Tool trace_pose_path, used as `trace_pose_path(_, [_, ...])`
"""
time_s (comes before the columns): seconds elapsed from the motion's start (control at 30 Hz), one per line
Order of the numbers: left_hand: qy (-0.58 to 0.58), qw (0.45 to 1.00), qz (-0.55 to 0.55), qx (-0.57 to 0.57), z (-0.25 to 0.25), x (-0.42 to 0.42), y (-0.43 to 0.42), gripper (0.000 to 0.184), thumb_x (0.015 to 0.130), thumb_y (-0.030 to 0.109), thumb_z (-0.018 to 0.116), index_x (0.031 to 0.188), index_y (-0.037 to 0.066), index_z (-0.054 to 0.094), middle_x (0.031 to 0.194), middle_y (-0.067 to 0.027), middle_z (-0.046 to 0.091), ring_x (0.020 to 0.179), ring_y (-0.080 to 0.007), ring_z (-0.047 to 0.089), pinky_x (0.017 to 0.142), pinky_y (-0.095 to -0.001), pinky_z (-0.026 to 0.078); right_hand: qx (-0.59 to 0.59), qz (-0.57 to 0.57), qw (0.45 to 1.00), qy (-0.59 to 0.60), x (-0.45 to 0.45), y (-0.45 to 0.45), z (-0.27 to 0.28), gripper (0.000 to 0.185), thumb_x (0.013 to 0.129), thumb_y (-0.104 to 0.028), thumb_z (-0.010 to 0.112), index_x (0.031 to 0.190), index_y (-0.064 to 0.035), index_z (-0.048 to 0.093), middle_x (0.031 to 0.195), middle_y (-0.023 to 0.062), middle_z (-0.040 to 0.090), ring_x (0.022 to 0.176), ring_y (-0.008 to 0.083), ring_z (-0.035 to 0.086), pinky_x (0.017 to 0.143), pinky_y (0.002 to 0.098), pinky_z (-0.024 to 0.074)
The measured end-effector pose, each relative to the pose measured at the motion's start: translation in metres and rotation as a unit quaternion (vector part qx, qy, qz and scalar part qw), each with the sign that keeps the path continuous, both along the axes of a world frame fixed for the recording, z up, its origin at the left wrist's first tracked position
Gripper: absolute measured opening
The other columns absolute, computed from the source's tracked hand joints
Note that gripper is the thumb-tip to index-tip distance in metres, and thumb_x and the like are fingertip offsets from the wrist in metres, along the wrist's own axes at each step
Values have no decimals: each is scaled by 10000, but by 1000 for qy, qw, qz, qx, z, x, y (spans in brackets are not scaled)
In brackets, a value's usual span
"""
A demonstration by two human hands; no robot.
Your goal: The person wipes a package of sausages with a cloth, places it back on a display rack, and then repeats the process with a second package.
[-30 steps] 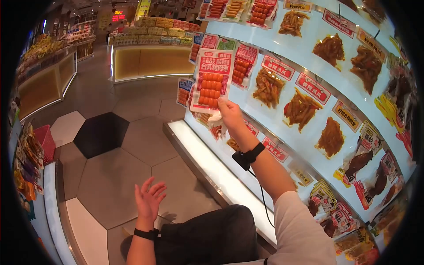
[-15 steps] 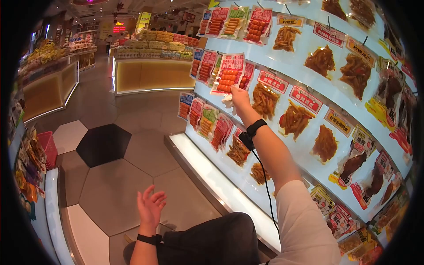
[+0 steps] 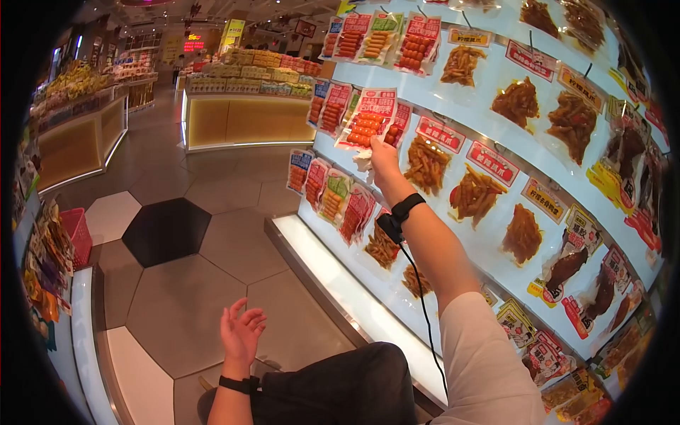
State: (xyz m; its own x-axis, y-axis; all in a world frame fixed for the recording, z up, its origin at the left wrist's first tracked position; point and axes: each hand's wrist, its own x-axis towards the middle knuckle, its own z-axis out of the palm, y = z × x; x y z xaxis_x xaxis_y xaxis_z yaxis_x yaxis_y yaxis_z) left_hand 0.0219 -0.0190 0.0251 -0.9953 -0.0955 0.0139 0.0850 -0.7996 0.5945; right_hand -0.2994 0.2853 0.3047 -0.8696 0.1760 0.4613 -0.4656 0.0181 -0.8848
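Note:
My right hand [image 3: 384, 163] grips the lower edge of a red and white sausage packet [image 3: 369, 119], held out in front of the middle row of the lit display wall. A whitish crumpled thing [image 3: 363, 160] shows under the same hand; what it is I cannot make out. Behind the held packet hang similar packets [image 3: 333, 108], partly hidden by it. My left hand [image 3: 242, 331] is raised above the floor with its fingers apart and holds nothing.
Clear bags of brown food [image 3: 472, 193] hang to the right on the wall [image 3: 453, 225]. A lit ledge [image 3: 340, 283] runs along its foot. Counters with goods [image 3: 248, 119] stand at the back, a pink basket [image 3: 76, 236] at the left.
Compared with a second ago, my right hand and the packet are closer to the hanging packets, and the packet appears smaller. The view has shifted slightly. My left hand has barely moved.

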Motion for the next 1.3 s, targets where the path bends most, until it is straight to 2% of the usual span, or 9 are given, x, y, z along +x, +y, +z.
trace_pose_path(0.43, [1, 1000, 5, 14, 1, 1, -1, 551, 984, 541, 435, 1291, 90, 517, 980, -119, 650, 890, -226, 616, 768, -339, 494, -52, -5, 999, -10, 5, 3, 3, 306, 1021, -280, 502, 1038, 14, 586, 894, 141, 680, 714, 256, 690, 594, 399, 549])
trace_pose_path(0.87, [-8, 1000, -1, 25, -7, -2, -1, 546, 979, 532, 461, 1292, 89, 522, 993, -125, 656, 894, -235, 627, 769, -346, 503, 9, -160, 986, -38, -60, 46, -14, 340, 979, -254, 529, 963, 73, 618, 896, 180, 684, 724, 286, 692, 612, 419, 530])
trace_pose_path(0.9, [-8, 1000, -1, 25, -8, -2, -1, 548, 979, 534, 462, 1292, 89, 523, 995, -126, 657, 895, -236, 628, 770, -346, 503, 42, -223, 972, -54, -50, 41, -9, 367, 952, -261, 551, 975, 97, 625, 906, 193, 684, 755, 300, 691, 633, 434, 523])
trace_pose_path(1.0, [-9, 1000, -3, 27, -9, -3, -1, 550, 980, 534, 463, 1296, 87, 521, 1000, -126, 658, 897, -238, 628, 770, -347, 504, -6, -226, 969, -103, -23, 28, 7, 384, 933, -265, 568, 1028, 102, 629, 914, 200, 685, 760, 300, 682, 643, 457, 517])
trace_pose_path(1.03, [-10, 1000, -3, 29, -9, -3, -1, 551, 981, 533, 463, 1298, 87, 519, 1001, -126, 658, 897, -238, 629, 771, -347, 504, -49, -225, 966, -120, -30, 29, 5, 367, 915, -287, 604, 1002, 61, 684, 957, 201, 713, 829, 338, 698, 741, 435, 543])
trace_pose_path(1.13, [-4, 999, -1, 34, -7, -2, 0, 551, 985, 527, 461, 1302, 80, 514, 1003, -130, 656, 904, -239, 625, 772, -346, 502, 2, -292, 947, -131, -62, 43, -9, 389, 901, -297, 621, 1037, 62, 685, 1017, 217, 707, 889, 352, 704, 743, 474, 551])
trace_pose_path(1.17, [-4, 999, -4, 35, -7, -2, 0, 552, 986, 525, 460, 1305, 77, 511, 1005, -132, 655, 906, -240, 623, 774, -347, 502, 18, -283, 949, -139, -75, 50, -18, 486, 913, -329, 645, 1135, 102, 614, 1007, 209, 679, 811, 316, 670, 686, 449, 516])
trace_pose_path(1.2, [-4, 999, -6, 36, -6, -2, -1, 553, 988, 522, 459, 1308, 74, 508, 1007, -134, 654, 908, -241, 621, 775, -347, 502, -20, -262, 951, -162, -59, 44, -17, 535, 889, -332, 687, 1190, 99, 591, 1063, 228, 664, 854, 300, 660, 711, 442, 515])
trace_pose_path(1.3, [0, 999, -8, 39, -5, -2, -2, 554, 990, 516, 457, 1313, 68, 503, 1012, -139, 651, 913, -244, 617, 778, -347, 500, -12, -243, 955, -173, -81, 52, -50, 575, 872, -336, 708, 1209, 111, 574, 1109, 248, 650, 897, 294, 659, 737, 440, 515])
